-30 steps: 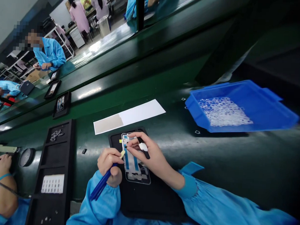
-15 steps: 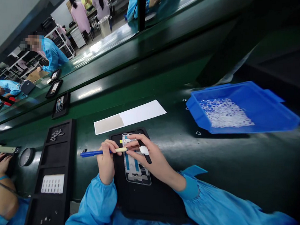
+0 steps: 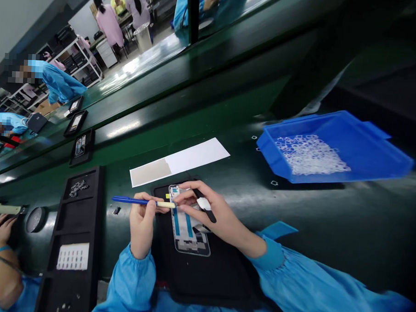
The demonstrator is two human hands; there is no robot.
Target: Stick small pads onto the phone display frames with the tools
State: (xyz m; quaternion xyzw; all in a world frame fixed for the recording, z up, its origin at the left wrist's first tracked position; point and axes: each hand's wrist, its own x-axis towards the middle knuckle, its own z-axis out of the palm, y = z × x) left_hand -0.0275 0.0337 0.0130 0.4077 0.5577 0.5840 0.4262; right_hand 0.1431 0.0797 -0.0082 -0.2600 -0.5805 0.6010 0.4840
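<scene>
My left hand (image 3: 142,229) is closed around a blue pen-like stick (image 3: 130,200) with a cream-coloured end, which points right. That end meets the fingertips of my right hand (image 3: 224,219), where the exact contact is too small to make out. Resting in my right hand is a slim black tool (image 3: 210,214) with a white wrapped middle; its tip is hidden by the fingers. Beneath both hands lies a phone frame (image 3: 183,224) with blue strips and metal parts, its upper right partly covered. It sits on a black tray (image 3: 219,283).
A blue bin (image 3: 373,156) of small white outline pieces stands at right. Behind the tray lies a white card strip (image 3: 197,156). To the left are a black compartment tray (image 3: 75,214), a round dish (image 3: 36,218) and a co-worker's arm (image 3: 5,266).
My left hand has shifted slightly left, and the blue stick has swung closer to level. My right hand has moved a little right, its tool tilting with it.
</scene>
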